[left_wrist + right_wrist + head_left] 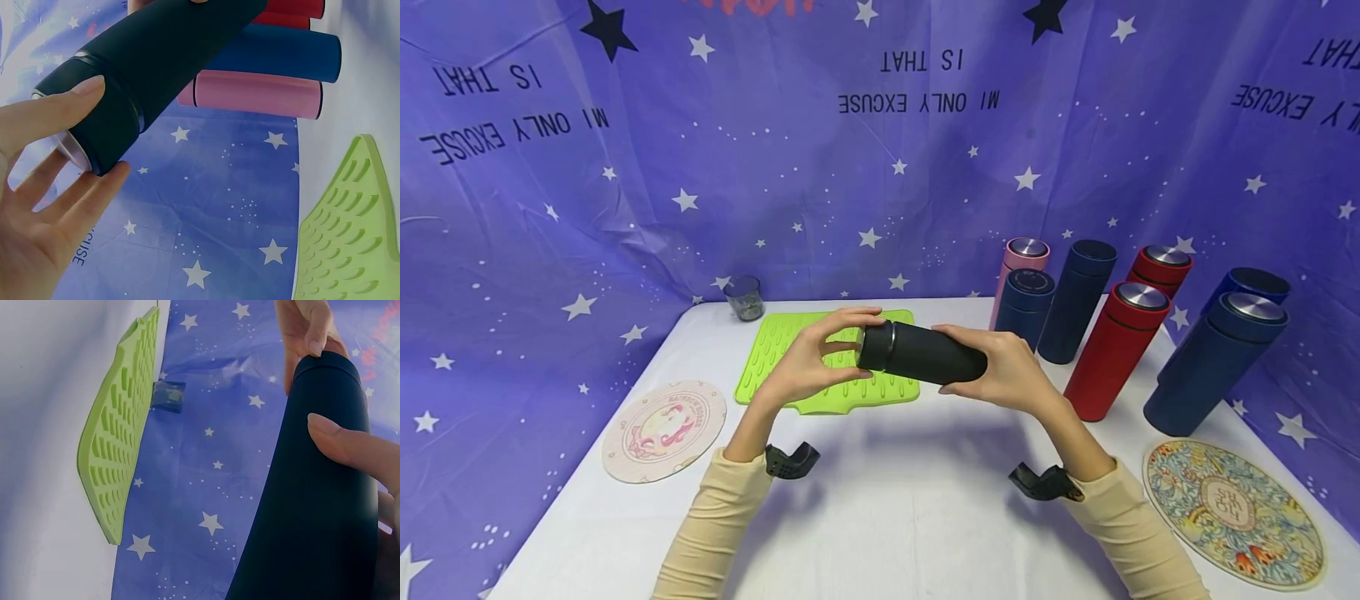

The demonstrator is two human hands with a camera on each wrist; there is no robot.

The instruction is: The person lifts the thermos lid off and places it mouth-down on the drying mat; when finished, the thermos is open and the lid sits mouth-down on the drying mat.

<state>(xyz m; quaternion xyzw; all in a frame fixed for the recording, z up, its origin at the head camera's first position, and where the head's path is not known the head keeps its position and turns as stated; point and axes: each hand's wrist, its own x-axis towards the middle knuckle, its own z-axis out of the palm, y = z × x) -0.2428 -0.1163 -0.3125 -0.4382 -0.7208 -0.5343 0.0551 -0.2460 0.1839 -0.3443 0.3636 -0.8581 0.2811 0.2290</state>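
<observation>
A black thermos flask is held nearly level above the table, its capped end toward the left. My left hand pinches the cap between thumb and fingers; in the left wrist view the thumb lies on the cap and a silver top shows at its end. Around the flask's base end my right hand is curled. In the right wrist view the right thumb presses along the flask's body. Beneath and behind the left hand lies a lime green ridged mat.
Several upright flasks stand at the right, among them a red flask, a navy flask and a pink flask. A small dark glass is at the back left. Round mats lie left and right on the white table.
</observation>
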